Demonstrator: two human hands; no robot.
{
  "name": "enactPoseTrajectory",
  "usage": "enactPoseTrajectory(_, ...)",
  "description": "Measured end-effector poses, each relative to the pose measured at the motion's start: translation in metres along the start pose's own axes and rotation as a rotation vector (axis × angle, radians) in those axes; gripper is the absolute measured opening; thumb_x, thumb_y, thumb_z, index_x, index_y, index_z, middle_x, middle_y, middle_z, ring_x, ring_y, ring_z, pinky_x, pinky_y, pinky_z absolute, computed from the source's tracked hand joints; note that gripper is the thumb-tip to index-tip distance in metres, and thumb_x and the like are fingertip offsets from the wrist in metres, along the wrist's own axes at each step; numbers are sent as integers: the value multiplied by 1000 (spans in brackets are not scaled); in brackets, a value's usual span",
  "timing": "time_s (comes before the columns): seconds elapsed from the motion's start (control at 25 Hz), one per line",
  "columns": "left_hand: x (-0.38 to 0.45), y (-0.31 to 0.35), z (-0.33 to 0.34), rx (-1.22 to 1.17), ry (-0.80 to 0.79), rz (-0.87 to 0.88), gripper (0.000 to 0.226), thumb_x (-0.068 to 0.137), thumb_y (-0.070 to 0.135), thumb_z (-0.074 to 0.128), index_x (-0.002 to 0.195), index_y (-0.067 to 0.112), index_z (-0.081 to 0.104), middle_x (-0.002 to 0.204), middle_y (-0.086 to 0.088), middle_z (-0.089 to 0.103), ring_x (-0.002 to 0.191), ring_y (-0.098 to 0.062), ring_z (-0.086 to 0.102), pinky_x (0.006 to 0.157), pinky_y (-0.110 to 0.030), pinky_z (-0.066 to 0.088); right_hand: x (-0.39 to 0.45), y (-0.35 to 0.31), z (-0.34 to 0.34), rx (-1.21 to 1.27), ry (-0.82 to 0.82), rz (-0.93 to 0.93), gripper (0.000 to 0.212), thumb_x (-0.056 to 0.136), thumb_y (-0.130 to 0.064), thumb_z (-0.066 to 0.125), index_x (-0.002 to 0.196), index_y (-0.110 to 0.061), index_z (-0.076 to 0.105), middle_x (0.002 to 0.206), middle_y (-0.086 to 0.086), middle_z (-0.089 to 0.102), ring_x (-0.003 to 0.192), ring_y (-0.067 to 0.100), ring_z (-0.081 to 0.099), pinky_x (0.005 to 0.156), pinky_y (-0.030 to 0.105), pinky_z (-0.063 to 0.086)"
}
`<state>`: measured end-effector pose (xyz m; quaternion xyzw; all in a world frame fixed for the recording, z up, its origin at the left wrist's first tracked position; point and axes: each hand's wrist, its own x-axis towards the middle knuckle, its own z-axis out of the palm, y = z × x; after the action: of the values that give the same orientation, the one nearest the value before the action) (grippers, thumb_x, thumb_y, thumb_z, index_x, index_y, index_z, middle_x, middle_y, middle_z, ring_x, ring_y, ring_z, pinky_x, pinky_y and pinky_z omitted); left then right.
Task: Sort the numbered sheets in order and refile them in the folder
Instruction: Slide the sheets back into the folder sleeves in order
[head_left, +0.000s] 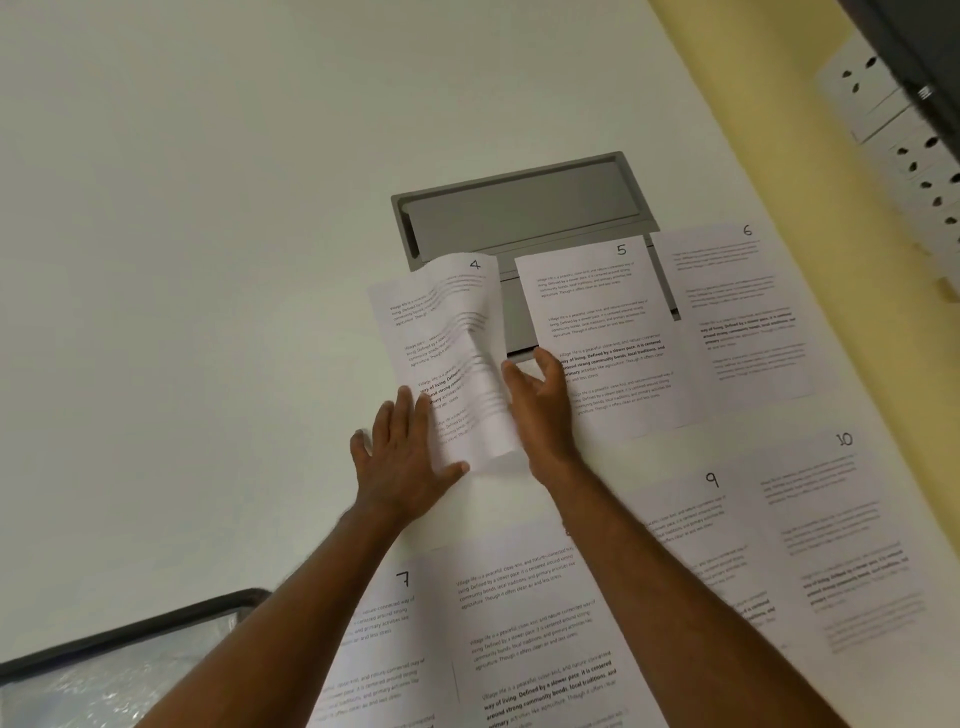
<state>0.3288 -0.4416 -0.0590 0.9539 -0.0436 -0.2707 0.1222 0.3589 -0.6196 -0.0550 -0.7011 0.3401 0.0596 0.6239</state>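
Left hand (405, 457) flat, pressing sheet 4 (441, 332); right hand (540, 405) loosely spread beside it, touching sheet 5 (597, 332). Sheet 4 buckled upward: crease risk, or nudging sheet 5 askew.

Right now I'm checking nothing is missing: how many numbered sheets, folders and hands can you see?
Numbered sheets: 6, marked 4, 5, 6, 7, 9, 10
Unnumbered sheet: 1
Folder: 1
Hands: 2, left hand, right hand
Total: 10
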Motion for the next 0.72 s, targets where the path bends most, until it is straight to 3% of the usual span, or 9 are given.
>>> enactPoseTrajectory(0.08, 0, -3, 3, 27, -5, 17, 112, 86, 78, 51, 162, 23, -9, 170, -2, -19, 157, -27, -9, 122, -59, 9, 4, -16, -6, 214, -74, 161, 58, 95, -43, 69, 145, -24, 47, 144, -2, 53, 120, 17, 58, 84, 37, 61)
enactPoseTrajectory(0.2, 1, -4, 5, 30, -42, 32, 131, 73, 87, 57, 161, 23, -15, 168, -4, -25, 156, -29, -15, 122, -59, 4, 7, -32, -12, 247, -197, 322, 34, 97, -49, 64, 122, -28, 57, 121, -4, 62, 108, 20, 64, 81, 38, 59)
enactPoseTrajectory(0.36, 1, -4, 7, 33, -77, 50, 143, 63, 95, 57, 157, 25, -24, 166, -5, -30, 155, -30, -20, 122, -60, -3, 13, -34, -10, 9, -296, 337, 50, 99, -61, 52, 132, -24, 57, 126, -1, 64, 94, 18, 65, 75, 33, 50)
enactPoseTrajectory(0.52, -3, -6, 12, 68, 16, 63, 119, 73, 93, 22, 161, 21, -14, 170, -7, -14, 157, -32, -8, 121, -61, 6, 7, -29, -2, -131, -377, 335, 61, 101, -66, 39, 129, -19, 67, 106, -5, 66, 80, 12, 51, 71, 26, 41)
enactPoseTrajectory(0.6, -9, -5, 10, 41, 50, 95, 103, 78, 79, 1, 162, 20, -9, 171, -7, -8, 158, -32, -4, 123, -60, 8, 3, -23, 5, -125, -350, 299, 57, 104, -62, 37, 131, -20, 65, 110, -5, 60, 93, 13, 54, 86, 31, 44)
enactPoseTrajectory(0.72, -22, -8, 8, -116, 139, 198, 88, 88, 66, 0, 164, 22, -2, 172, -5, 3, 157, -30, 11, 123, -56, 18, -6, -17, 13, -6, -302, 242, 45, 103, -58, 46, 132, -26, 59, 130, -4, 63, 114, 17, 62, 94, 38, 53)
